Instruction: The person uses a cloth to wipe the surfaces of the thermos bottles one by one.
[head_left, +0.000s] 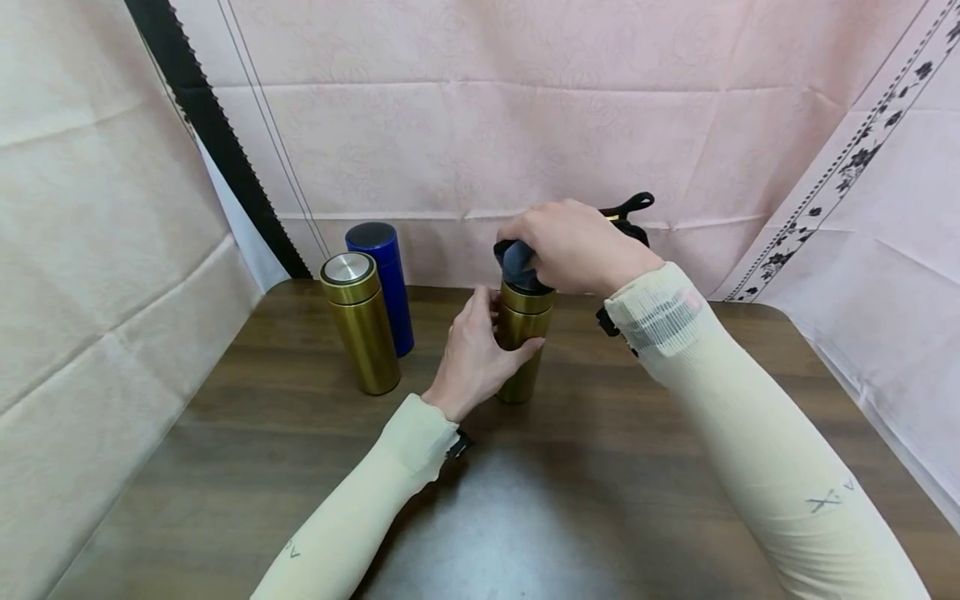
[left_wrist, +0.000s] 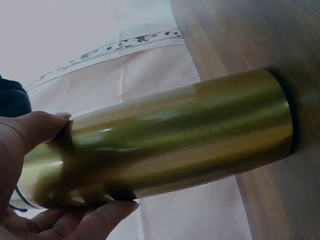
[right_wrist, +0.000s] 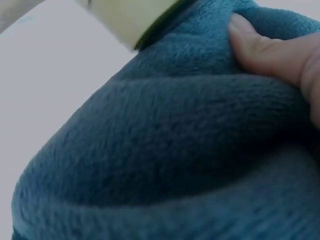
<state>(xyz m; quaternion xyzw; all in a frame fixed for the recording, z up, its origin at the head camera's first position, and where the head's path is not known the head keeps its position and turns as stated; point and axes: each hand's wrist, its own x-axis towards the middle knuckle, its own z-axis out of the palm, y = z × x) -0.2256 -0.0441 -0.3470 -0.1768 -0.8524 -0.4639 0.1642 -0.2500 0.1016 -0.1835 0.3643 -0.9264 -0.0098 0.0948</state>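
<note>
A gold thermos bottle (head_left: 519, 385) stands upright on the table (head_left: 592, 500). My left hand (head_left: 471, 357) grips its upper body, thumb on one side and fingers on the other. In the left wrist view the gold bottle (left_wrist: 195, 135) fills the middle, its dark base on the wood. Over the bottle's top, my right hand (head_left: 573, 246) pinches a blue-grey fleecy cloth (head_left: 516, 260), which hides most of the lid. The cloth (right_wrist: 150, 135) fills much of the right wrist view in folds, the thumb pressing on it beside the bottle's edge.
Left of my hands stand a second gold thermos (head_left: 367, 342) with a silver lid top and a blue thermos (head_left: 393, 292) just behind it. A black strap loop (head_left: 637, 202) shows behind my right hand, its owner hidden. Pale patterned cloth (head_left: 487, 142) hangs behind the table.
</note>
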